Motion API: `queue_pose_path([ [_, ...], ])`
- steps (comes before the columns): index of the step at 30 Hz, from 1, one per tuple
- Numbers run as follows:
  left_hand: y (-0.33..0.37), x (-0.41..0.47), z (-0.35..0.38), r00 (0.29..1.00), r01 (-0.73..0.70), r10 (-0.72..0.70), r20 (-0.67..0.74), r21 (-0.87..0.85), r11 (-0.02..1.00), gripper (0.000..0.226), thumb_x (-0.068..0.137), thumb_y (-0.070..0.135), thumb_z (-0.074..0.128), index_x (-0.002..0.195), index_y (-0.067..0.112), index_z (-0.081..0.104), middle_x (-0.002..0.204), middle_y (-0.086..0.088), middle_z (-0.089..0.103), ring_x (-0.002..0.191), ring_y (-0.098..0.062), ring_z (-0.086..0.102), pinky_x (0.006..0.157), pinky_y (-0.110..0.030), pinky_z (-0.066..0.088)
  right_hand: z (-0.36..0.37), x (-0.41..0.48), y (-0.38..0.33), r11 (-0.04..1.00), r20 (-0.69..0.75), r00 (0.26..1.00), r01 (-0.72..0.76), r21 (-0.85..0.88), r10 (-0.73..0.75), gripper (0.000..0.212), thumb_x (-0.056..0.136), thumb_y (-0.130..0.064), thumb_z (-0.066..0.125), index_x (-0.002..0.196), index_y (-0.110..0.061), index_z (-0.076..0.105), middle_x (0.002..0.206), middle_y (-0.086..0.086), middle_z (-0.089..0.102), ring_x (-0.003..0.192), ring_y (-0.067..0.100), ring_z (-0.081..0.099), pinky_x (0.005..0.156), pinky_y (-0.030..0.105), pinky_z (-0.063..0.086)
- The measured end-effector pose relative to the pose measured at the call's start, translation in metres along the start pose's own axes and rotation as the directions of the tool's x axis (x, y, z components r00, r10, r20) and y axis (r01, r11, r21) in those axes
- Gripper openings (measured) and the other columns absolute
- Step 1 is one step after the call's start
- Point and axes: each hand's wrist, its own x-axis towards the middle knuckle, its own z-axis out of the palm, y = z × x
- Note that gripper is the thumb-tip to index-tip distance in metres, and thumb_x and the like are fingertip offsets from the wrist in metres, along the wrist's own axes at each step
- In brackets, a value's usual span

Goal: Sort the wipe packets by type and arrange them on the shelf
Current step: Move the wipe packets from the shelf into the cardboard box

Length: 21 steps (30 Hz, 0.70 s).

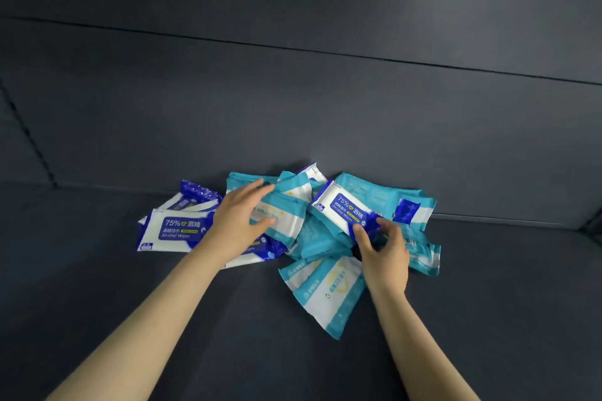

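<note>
A jumbled pile of wipe packets lies against the back wall of a dark shelf (pixel 130 270). Two kinds show: white packets with dark blue "75% Alcohol Wipes" labels and teal-and-white packets. My right hand (pixel 384 247) pinches the near end of one blue alcohol packet (pixel 342 208), lifted and tilted above the teal ones. My left hand (pixel 237 221) reaches over the pile with straight fingers, its fingertips touching a teal packet (pixel 283 215). Another blue alcohol packet (pixel 172 231) lies flat at the pile's left. A teal packet (pixel 325 293) lies nearest me.
The shelf floor is dark grey and stretches left and right of the pile. The back wall (pixel 293 107) rises straight behind the packets, with a seam line across it. A corner joint (pixel 53 184) shows at the far left.
</note>
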Motion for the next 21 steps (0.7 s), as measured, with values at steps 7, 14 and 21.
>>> queue_pose_path([
  [7,-0.033,0.01,0.001,0.931,-0.193,0.296,-0.214,0.401,0.895,0.053,0.069,0.045,0.084,0.116,0.023,0.07,0.104,0.003,0.059,0.099,-0.025,0.037,0.088,-0.044,0.035,0.004,-0.006,-0.001,0.997,-0.018,0.999,-0.031,0.068,0.033,0.042,0.075,-0.05,0.081,0.101,-0.03,0.054,0.087,-0.003,0.069,0.081,0.015,0.067,0.076,0.044,0.055],
  [14,-0.046,0.013,-0.022,0.923,-0.162,0.207,-0.324,0.159,0.974,0.04,0.078,0.041,0.079,0.105,0.014,0.068,0.101,-0.001,0.064,0.097,-0.028,0.05,0.081,-0.043,0.041,-0.001,0.0,-0.022,0.962,-0.01,1.0,-0.008,-0.272,0.005,0.048,0.078,-0.049,0.078,0.121,-0.035,0.064,0.128,-0.005,0.047,0.125,0.022,0.037,0.109,0.039,0.031],
  [21,-0.033,0.014,-0.038,0.981,0.154,-0.194,-0.003,-0.592,0.791,0.026,0.088,0.037,0.07,0.107,0.023,0.057,0.098,0.012,0.066,0.082,0.002,0.062,0.056,-0.014,0.042,0.011,0.012,-0.054,0.958,0.298,0.951,0.005,-0.287,0.085,0.073,0.067,-0.055,0.085,0.127,-0.024,0.055,0.128,-0.003,0.057,0.109,0.02,0.06,0.091,0.038,0.052],
])
